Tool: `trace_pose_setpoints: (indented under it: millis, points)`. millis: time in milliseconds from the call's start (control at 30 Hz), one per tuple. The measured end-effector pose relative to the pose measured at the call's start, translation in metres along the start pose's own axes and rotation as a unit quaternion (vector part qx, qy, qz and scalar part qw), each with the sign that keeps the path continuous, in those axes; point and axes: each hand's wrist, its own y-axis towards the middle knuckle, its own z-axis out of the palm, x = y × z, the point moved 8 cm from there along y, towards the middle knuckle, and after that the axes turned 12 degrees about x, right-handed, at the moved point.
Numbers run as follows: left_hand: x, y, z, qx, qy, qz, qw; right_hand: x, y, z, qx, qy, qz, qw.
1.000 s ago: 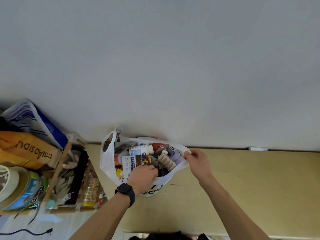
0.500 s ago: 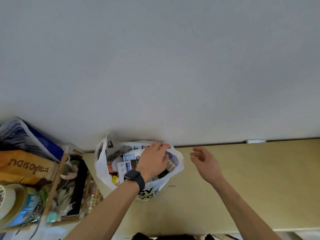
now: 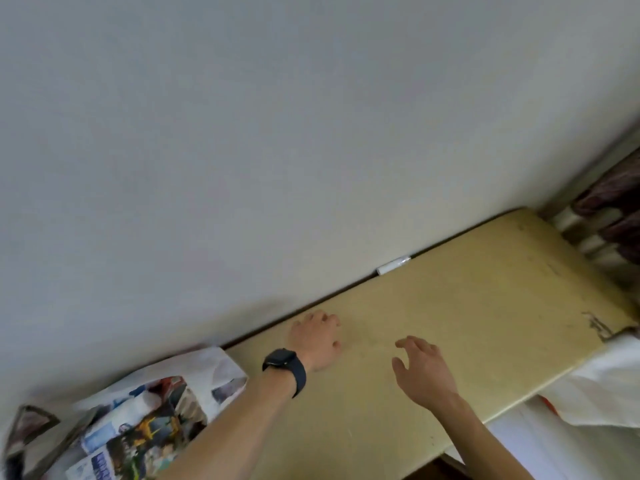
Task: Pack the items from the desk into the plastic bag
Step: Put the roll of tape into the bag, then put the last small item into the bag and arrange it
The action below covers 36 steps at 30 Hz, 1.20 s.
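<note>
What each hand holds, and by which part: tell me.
Nothing: left hand and right hand are both empty over the desk, clear of the bag.

Head camera, close over the desk (image 3: pixel 467 323).
Faces forward and down; wall (image 3: pixel 277 133) fills frame beyond the left hand (image 3: pixel 317 341).

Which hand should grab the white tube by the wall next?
Right, probably. The right hand is open with fingers spread, roughly in line with the white tube at the wall. The left hand is nearer the plastic bag, suited to steadying it.
</note>
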Motion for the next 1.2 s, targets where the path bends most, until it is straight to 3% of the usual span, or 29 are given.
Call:
trace_pose_setpoints:
  millis: [133,267,400,467,600,700,800,967,1067,1133,1200]
  points:
    - [-0.042,0.065,0.02,0.063,-0.039,-0.015,0.997,-0.067,0.046,-0.004,0.047,0.017,0.034,0.998]
    - [-0.068,0.119,0.01,0.026,-0.076,-0.017,0.997,-0.095,0.104,-0.034,0.003,-0.014,0.043,0.999]
    - [-0.097,0.162,-0.02,-0.065,0.097,0.034,0.993,-0.118,0.157,-0.044,-0.005,-0.071,0.057,0.996]
    - [-0.115,0.182,-0.029,-0.093,0.24,0.053,0.965,-0.127,0.168,-0.037,-0.018,-0.097,0.052,0.994]
    - [-0.144,0.218,-0.029,-0.082,0.513,0.086,0.85,-0.134,0.172,-0.029,-0.03,-0.108,0.044,0.993]
    - [-0.147,0.237,-0.026,-0.066,0.604,0.093,0.789,-0.136,0.174,-0.031,-0.039,-0.104,0.044,0.993]
    - [-0.144,0.246,-0.023,-0.055,0.636,0.089,0.765,-0.136,0.173,-0.031,-0.035,-0.095,0.039,0.994]
    - [-0.154,0.248,-0.024,-0.068,0.643,0.119,0.753,-0.136,0.173,-0.031,-0.029,-0.093,0.039,0.995]
    - [-0.156,0.236,-0.028,-0.086,0.622,0.12,0.769,-0.133,0.172,-0.032,-0.014,-0.095,0.043,0.994]
    - [-0.152,0.218,-0.03,-0.078,0.563,0.097,0.817,-0.132,0.172,-0.031,0.012,-0.106,0.05,0.993]
    - [-0.14,0.192,-0.026,-0.062,0.425,0.068,0.901,-0.131,0.171,-0.032,0.032,-0.108,0.054,0.992]
